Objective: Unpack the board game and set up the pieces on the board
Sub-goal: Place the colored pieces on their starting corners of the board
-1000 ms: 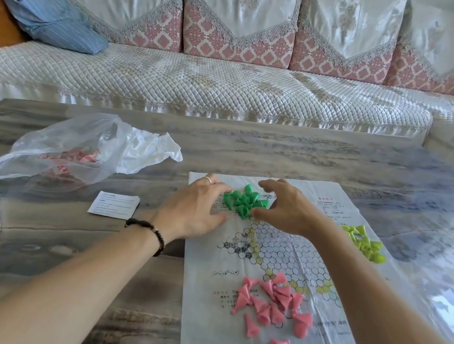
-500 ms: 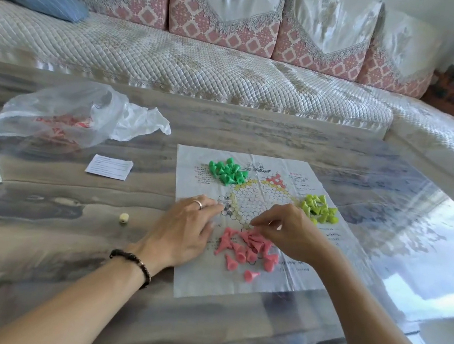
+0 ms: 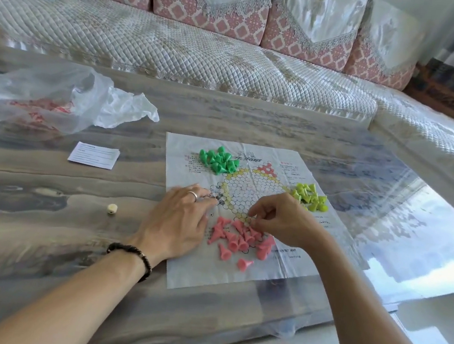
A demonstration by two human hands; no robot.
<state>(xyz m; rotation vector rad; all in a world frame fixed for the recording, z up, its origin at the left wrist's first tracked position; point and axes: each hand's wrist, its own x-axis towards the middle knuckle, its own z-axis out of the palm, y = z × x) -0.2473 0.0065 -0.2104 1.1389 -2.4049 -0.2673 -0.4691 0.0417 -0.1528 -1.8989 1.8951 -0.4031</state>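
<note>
Reaching right hand [image 3: 279, 221] — pink pieces [image 3: 240, 238] (below), touching

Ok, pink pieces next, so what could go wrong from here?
1. The paper board is thin and creased; only the left hand rests on it, so a nudge may shift it and scatter the sorted piles.
2. The right hand works at the edge of the pink pieces, most lying tipped over; small cones may roll.
3. The yellow-green pieces sit close to the right wrist, so a sweep could knock them.
</note>
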